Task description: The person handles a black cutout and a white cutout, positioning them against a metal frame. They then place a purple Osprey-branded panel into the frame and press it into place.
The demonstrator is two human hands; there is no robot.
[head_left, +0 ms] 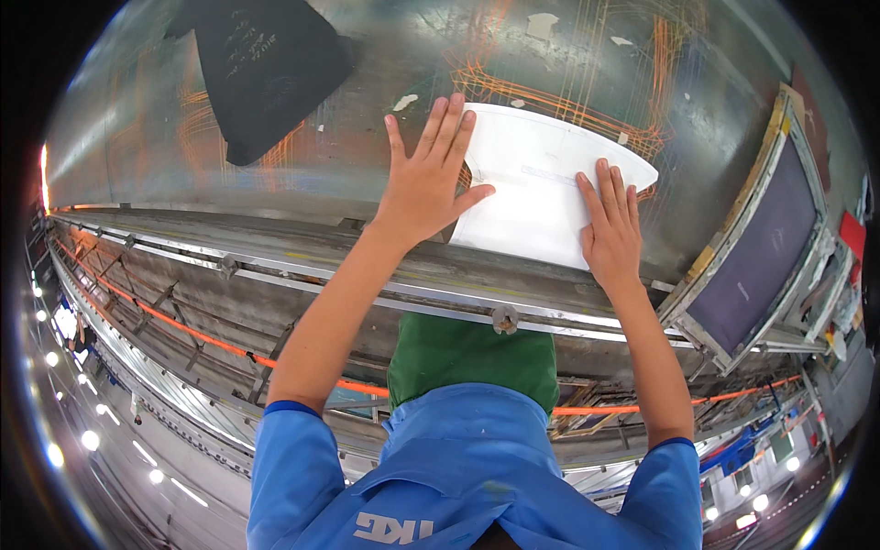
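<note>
A white curved fabric piece (536, 179) lies flat on a worn metal table (367, 165) marked with orange lines. My left hand (429, 174) rests flat with fingers spread on the piece's left edge. My right hand (610, 225) presses flat on its right side, fingers together and pointing away from me. Neither hand grips anything.
A black fabric piece (266, 64) lies at the far left of the table. A framed dark screen (765, 243) stands at the right. Metal rails (275, 266) run along the table's near edge. Small white scraps (541, 23) lie at the far side.
</note>
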